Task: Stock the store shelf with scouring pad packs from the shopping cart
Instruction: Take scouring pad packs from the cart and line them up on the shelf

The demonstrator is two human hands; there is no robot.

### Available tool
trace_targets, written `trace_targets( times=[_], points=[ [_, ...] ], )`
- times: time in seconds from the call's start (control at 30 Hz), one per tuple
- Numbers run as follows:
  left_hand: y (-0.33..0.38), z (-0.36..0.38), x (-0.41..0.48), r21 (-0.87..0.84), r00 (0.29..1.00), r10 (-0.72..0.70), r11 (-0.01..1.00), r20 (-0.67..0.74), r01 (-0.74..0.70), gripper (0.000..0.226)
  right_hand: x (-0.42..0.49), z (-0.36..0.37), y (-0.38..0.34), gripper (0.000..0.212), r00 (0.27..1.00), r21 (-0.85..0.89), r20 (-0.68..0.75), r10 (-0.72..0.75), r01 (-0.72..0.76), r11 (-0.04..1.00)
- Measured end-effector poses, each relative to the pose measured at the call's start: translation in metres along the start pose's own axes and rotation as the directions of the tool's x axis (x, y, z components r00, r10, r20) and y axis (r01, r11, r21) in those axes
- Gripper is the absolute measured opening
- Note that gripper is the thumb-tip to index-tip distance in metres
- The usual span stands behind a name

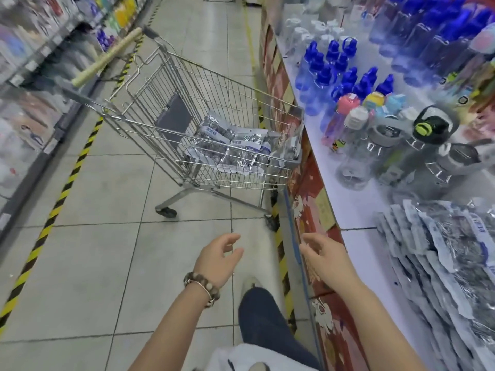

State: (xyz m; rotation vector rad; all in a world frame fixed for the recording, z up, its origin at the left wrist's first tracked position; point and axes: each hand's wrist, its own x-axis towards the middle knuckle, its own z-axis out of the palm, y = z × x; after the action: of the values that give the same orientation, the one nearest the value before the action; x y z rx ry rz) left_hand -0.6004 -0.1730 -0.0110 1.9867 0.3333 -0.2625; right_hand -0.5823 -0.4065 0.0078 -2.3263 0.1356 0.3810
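Note:
A wire shopping cart [150, 121] stands in the aisle ahead of me, against the right-hand shelf. Several silvery scouring pad packs [230, 145] with blue-and-white labels lie in its basket. More scouring pad packs [439, 253] lie in overlapping rows on the white shelf [356, 210] at the lower right. My left hand [218, 259], a bead bracelet on its wrist, is held out over the floor with relaxed fingers and holds nothing. My right hand [325, 257] reaches forward beside the shelf's front edge, fingers loose and empty. Both hands are well short of the cart.
Blue, pink and clear water bottles [348, 84] crowd the shelf beyond the packs. Yellow-and-black hazard tape [53, 207] runs along the tiled floor on both sides. Another shelf unit [29, 103] lines the left. My leg [265, 319] steps forward.

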Motion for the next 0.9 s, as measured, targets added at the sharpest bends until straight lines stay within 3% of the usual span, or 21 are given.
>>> trace_targets(
  times=[0.5, 0.63, 0.9],
  points=[
    [0.087, -0.084, 0.281, 0.077, 0.998, -0.011, 0.997, -0.07, 0.017, 0.027, 0.307, -0.008, -0.124, 0.036, 0.996, -0.002, 0.049, -0.077, 0.077, 0.997],
    [0.089, -0.106, 0.349, 0.048, 0.998, -0.039, 0.998, -0.041, 0.041, 0.028, 0.361, 0.004, -0.133, 0.035, 0.997, -0.026, 0.082, 0.011, -0.009, 1.0],
    [0.089, -0.152, 0.521, 0.235, 0.991, -0.063, 0.971, 0.118, 0.034, 0.034, 0.47, 0.033, -0.155, 0.038, 0.97, -0.038, 0.078, 0.23, -0.227, 0.973]
  ],
)
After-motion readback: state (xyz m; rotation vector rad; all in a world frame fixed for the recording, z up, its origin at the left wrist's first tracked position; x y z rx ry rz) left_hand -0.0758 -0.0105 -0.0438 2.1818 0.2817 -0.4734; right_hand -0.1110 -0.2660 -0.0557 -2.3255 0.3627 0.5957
